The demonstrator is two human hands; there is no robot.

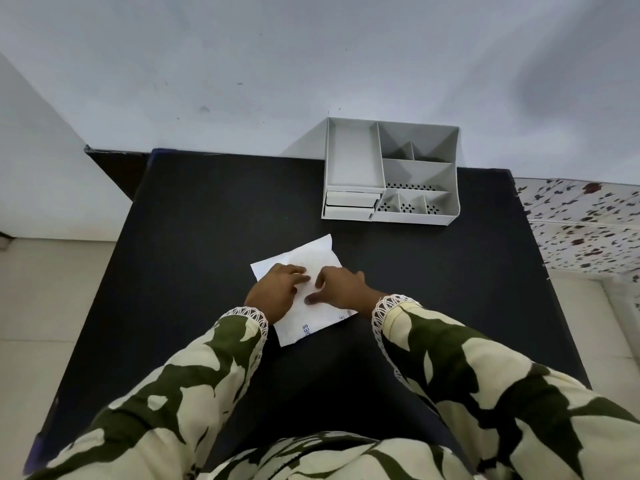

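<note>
A white paper envelope (313,256) with blue print at its near edge lies tilted on the black table (194,237), in the middle. My left hand (275,292) rests flat on its left half, fingers pointing right. My right hand (341,284) lies on its right half, fingertips and thumb pressing down on the paper. The two hands nearly meet at the envelope's centre and cover much of it. Both arms wear green and cream patterned sleeves with lace cuffs.
A grey plastic desk organiser (389,171) with several compartments and two small drawers stands at the table's far right, against the white wall. A floral cloth (585,226) covers a surface to the right. Pale floor tiles lie on the left.
</note>
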